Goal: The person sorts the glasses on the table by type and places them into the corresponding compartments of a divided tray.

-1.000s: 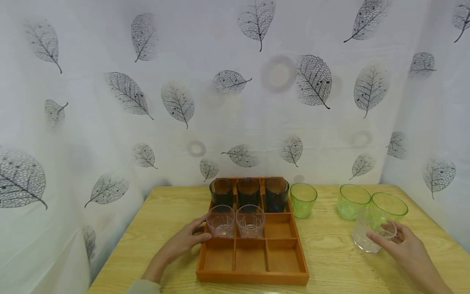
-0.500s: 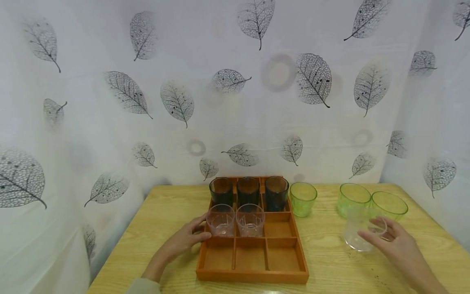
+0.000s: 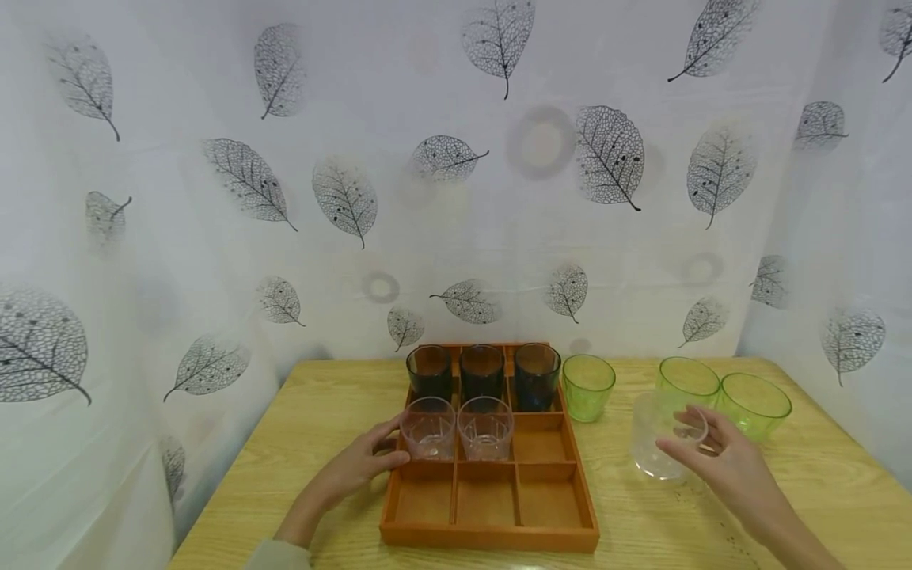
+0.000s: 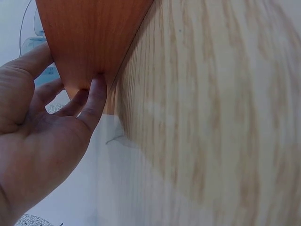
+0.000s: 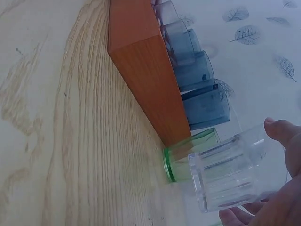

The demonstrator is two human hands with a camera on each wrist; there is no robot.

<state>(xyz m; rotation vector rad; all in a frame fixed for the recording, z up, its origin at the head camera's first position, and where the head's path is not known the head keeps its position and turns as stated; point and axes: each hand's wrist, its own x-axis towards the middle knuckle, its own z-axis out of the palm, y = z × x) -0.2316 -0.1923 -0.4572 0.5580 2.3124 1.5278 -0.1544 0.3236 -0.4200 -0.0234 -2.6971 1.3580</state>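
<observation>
Several glasses stand about a divided wooden tray (image 3: 492, 538). My left hand (image 3: 356, 467) grips the tray's left wall; in the left wrist view its fingertips touch the outside and the thumb reaches the rim. My right hand (image 3: 727, 467) holds a clear drinking glass (image 3: 651, 451) by its rim end, tilted and to the right of the tray. The right wrist view shows this clear glass (image 5: 225, 174) with its base pointing away from the hand. Two clear glasses (image 3: 427, 431) occupy the middle row's left and centre compartments. Three dark glasses (image 3: 482, 376) fill the back row.
One green glass (image 3: 588, 388) stands by the tray's back right corner. Two more green glasses, one at the back (image 3: 687, 380) and one farther right (image 3: 755, 404), are behind my right hand. A leaf-patterned curtain (image 3: 456, 222) borders the wooden table (image 3: 285, 419).
My right hand has moved left toward the tray, carrying the clear glass. The left hand and the tray have stayed in place.
</observation>
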